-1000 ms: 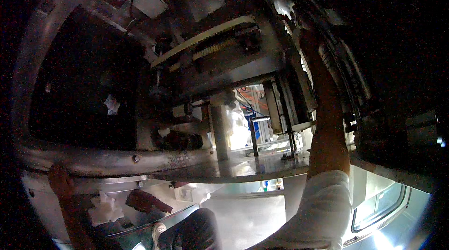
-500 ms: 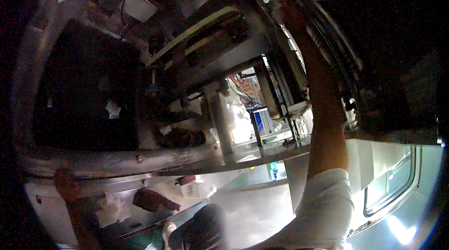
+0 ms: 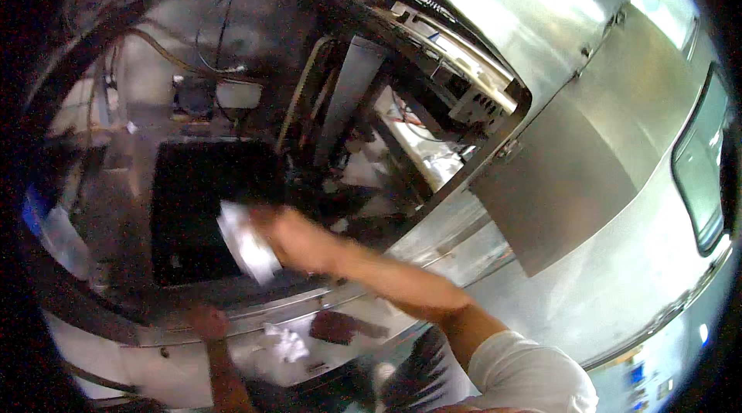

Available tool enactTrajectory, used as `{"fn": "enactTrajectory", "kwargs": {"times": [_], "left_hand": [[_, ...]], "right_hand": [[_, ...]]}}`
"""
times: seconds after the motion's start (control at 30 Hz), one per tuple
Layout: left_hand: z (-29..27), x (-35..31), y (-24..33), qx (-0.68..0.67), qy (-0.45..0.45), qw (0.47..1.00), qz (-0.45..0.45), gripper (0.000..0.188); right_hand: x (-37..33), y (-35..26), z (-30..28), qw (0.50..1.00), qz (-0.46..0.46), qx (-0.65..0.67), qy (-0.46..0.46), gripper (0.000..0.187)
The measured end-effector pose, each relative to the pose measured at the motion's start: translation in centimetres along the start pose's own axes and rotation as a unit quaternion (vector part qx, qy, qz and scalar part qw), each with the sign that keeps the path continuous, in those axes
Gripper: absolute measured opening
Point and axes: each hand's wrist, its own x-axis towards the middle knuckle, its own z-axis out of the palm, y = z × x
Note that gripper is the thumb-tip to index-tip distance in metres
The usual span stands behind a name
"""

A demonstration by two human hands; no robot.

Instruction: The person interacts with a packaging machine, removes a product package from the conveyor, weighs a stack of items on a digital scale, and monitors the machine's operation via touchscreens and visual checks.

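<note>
My right hand (image 3: 280,240), smeared by motion, grips a bunched white cloth (image 3: 249,249). It is over the dark rectangular opening (image 3: 193,204) in the machine's metal floor. My right arm reaches across from the lower right in a white sleeve. At the lower left, my left hand (image 3: 207,322) is closed over the metal rim (image 3: 274,306) along the front of the machine cavity. Its fingers are dim and partly hidden. Whether the cloth touches any surface cannot be made out.
On the ledge below the rim lie a crumpled white cloth (image 3: 286,342) and a dark red cloth (image 3: 344,328). Inside the cavity are a toothed belt (image 3: 305,92), hoses and cables. A metal panel (image 3: 556,189) and a window (image 3: 699,158) stand to the right.
My right arm has come out from deep in the right side of the cavity and swung left, with a white cloth now showing in the hand. The view has shifted; my left hand stays at the rim.
</note>
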Motion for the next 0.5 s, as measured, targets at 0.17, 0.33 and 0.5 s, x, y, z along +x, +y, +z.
{"fn": "enactTrajectory", "kwargs": {"times": [0.17, 0.33, 0.5], "left_hand": [[-4.8, 1.7, 2.6, 0.065, 0.116, 0.982, 0.131, 0.018], [-8.6, 2.6, 1.8, 0.06, 0.151, 0.977, 0.138, 0.017], [-11.0, 3.9, 4.2, -0.024, -0.008, 0.998, 0.05, 0.022]], "right_hand": [[-14.4, -3.2, 13.0, 0.913, 0.227, 0.292, -0.174, 0.042], [-21.1, -3.6, 28.0, 0.934, 0.262, 0.234, -0.073, 0.05], [-23.8, -3.5, 36.2, 0.971, 0.216, 0.064, -0.081, 0.043]]}}
